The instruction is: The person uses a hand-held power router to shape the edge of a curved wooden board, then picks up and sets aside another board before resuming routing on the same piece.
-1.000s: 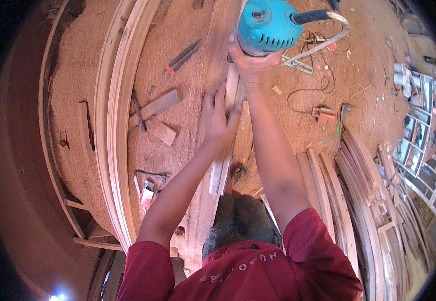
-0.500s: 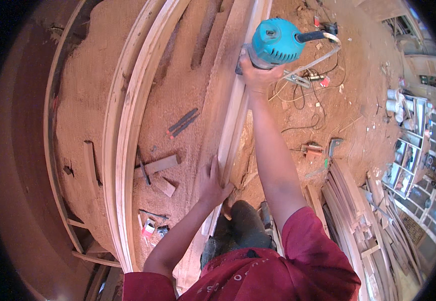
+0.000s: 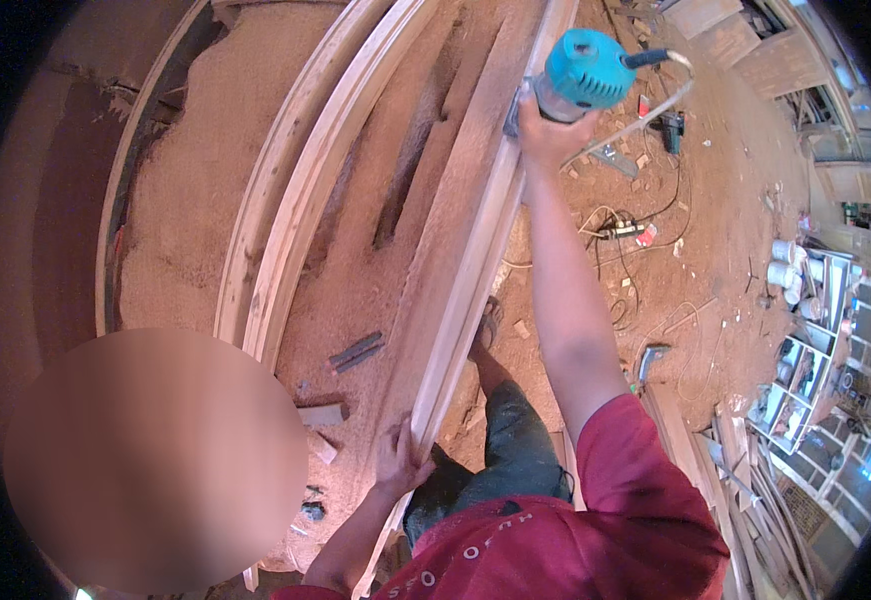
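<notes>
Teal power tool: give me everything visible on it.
The teal power tool has a rounded, plastic-looking housing with dark vent slots low on its side. Beneath is a greyish collar, with a darker grey base showing at the left. A black sleeve leaves the housing's right side and runs into a pale cord that loops back. The right hand grips it below the housing. It appears to sit on the long pale wooden strip, near the top of the picture. Whether it's running can't be told.

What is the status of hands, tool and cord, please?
Right hand gripping teal power tool on long wooden strip. Left hand touching strip's near part. Tool's cord looping right, off the strip.
</notes>
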The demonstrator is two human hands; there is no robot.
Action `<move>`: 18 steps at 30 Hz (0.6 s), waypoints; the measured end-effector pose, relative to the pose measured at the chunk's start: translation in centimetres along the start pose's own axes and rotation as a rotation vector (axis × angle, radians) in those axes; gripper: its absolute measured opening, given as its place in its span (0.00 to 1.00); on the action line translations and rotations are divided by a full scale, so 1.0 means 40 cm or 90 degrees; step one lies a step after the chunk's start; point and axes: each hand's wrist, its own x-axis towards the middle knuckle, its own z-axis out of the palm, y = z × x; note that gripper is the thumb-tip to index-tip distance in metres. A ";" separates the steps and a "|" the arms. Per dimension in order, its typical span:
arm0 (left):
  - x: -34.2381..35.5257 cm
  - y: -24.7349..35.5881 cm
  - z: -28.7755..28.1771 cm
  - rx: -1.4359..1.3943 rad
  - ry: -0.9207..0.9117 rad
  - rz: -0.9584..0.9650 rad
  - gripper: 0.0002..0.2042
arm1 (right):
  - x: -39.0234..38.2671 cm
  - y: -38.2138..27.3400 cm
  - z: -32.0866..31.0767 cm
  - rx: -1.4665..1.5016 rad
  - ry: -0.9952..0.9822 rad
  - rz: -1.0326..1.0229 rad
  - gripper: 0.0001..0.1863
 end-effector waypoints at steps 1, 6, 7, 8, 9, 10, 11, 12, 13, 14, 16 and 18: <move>-0.003 0.006 -0.003 0.003 0.012 0.008 0.53 | 0.025 0.027 0.025 -0.029 0.000 -0.014 0.41; -0.006 0.024 -0.005 0.065 0.035 0.005 0.47 | 0.192 0.160 0.167 -0.008 0.011 0.012 0.40; -0.004 0.026 -0.003 0.076 0.034 -0.006 0.47 | 0.207 0.180 0.188 -0.033 -0.018 0.042 0.41; -0.006 0.031 -0.006 0.086 0.029 -0.014 0.46 | 0.233 0.200 0.195 -0.064 -0.046 0.071 0.41; -0.006 0.033 -0.008 0.097 0.023 -0.021 0.46 | 0.256 0.219 0.198 -0.094 -0.072 0.099 0.41; -0.008 0.038 -0.007 0.110 0.024 -0.030 0.47 | 0.271 0.221 0.201 -0.098 -0.086 0.113 0.42; -0.017 0.046 -0.009 0.119 0.003 -0.060 0.47 | 0.280 0.220 0.205 -0.103 -0.097 0.127 0.42; -0.007 0.051 -0.017 0.131 -0.006 -0.083 0.48 | 0.318 0.215 0.218 -0.099 -0.101 0.132 0.42; 0.003 0.062 -0.027 0.143 -0.015 -0.104 0.48 | 0.357 0.211 0.214 -0.090 -0.122 0.168 0.43; -0.005 0.081 -0.032 0.124 -0.032 -0.151 0.48 | 0.386 0.206 0.199 -0.082 -0.142 0.204 0.44; 0.016 0.146 -0.061 0.164 -0.043 -0.217 0.48 | 0.450 0.217 0.188 0.017 -0.161 0.278 0.44; 0.020 0.204 -0.080 0.170 -0.035 -0.304 0.50 | 0.452 0.194 0.127 0.077 -0.103 0.319 0.33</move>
